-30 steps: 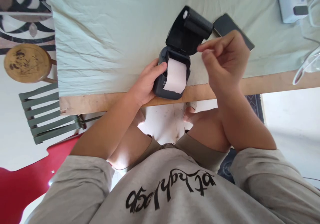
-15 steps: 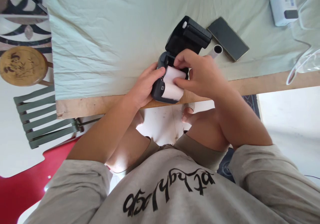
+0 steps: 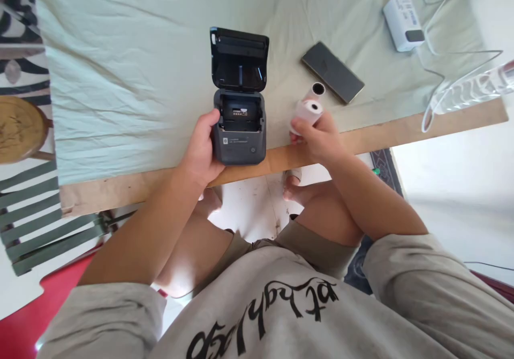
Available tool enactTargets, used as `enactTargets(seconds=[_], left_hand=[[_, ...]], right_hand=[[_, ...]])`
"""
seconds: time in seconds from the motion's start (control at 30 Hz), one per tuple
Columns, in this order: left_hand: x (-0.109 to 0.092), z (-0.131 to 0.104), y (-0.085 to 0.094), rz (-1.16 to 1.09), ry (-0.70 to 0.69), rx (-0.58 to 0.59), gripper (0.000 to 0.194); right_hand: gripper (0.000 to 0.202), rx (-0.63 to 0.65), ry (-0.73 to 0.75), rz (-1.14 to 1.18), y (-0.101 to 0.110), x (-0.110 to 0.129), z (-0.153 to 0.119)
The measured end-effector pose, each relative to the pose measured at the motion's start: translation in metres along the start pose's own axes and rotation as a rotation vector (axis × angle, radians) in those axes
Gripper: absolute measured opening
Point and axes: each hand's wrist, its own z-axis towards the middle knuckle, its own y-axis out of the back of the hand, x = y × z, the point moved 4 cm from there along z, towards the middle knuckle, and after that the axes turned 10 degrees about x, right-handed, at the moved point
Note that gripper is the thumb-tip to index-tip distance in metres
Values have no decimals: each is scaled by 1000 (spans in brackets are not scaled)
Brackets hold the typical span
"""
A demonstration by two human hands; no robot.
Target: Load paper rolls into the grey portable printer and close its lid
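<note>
A small black printer (image 3: 241,147) has its lid (image 3: 240,62) swung up, and its inner compartment shows no roll. My left hand (image 3: 203,147) grips the printer's left side, thumb at the upper edge. To the right, my right hand (image 3: 319,138) holds a white paper roll (image 3: 308,112), its core end facing up and right. Just behind that roll a second pale roll (image 3: 316,90) with a dark core stands on the cloth. A dark phone (image 3: 333,72) lies beyond the rolls, tilted toward the right.
A pale green cloth (image 3: 160,43) covers the table, whose wooden edge (image 3: 116,192) runs near my legs. At the back right are a white box (image 3: 403,23), a white cable (image 3: 466,52) and clear plastic wrap (image 3: 469,89). A round stool (image 3: 20,129) stands at the left.
My right hand has lifted the paper roll out of the printer and moved right with it. The printer is turned more upright in my left hand, and the whole view has shifted.
</note>
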Motion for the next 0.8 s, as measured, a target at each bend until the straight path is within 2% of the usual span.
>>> enactTargets(seconds=[0.07, 0.13, 0.23, 0.33, 0.4, 0.47, 0.53, 0.6, 0.7, 0.73, 0.8], left_hand=[[-1, -1, -2, 19, 0, -14, 31], [-1, -1, -3, 34, -6, -30, 31], [-2, -1, -2, 52, -27, -52, 30], [-1, 0, -1, 61, -28, -48, 29], [-1, 0, 0, 69, -24, -40, 29], [-1, 0, 0, 81, -18, -39, 30], [-1, -1, 0, 90, 0, -48, 30], [-2, -3, 0, 89, 15, -61, 28], [-2, -6, -3, 68, 35, -30, 27], [-2, -7, -4, 56, 41, -6, 28], [-2, -7, -5, 41, 50, 29, 27]], right_hand=[[24, 39, 160, -326, -6, 6, 3], [22, 16, 291, -624, -10, 13, 8], [25, -19, 275, -847, -13, 13, 21], [31, -9, 130, -969, -14, 5, 34], [43, 11, 78, -1008, -15, 2, 35], [54, 35, 141, -998, -15, 7, 29], [54, 33, 270, -964, -11, 18, 18], [43, -68, 347, -958, 2, 31, 7], [33, -352, 306, -1021, 30, 40, 2], [33, -402, 277, -1043, 36, 39, 4], [35, -386, 212, -1072, 43, 29, 14]])
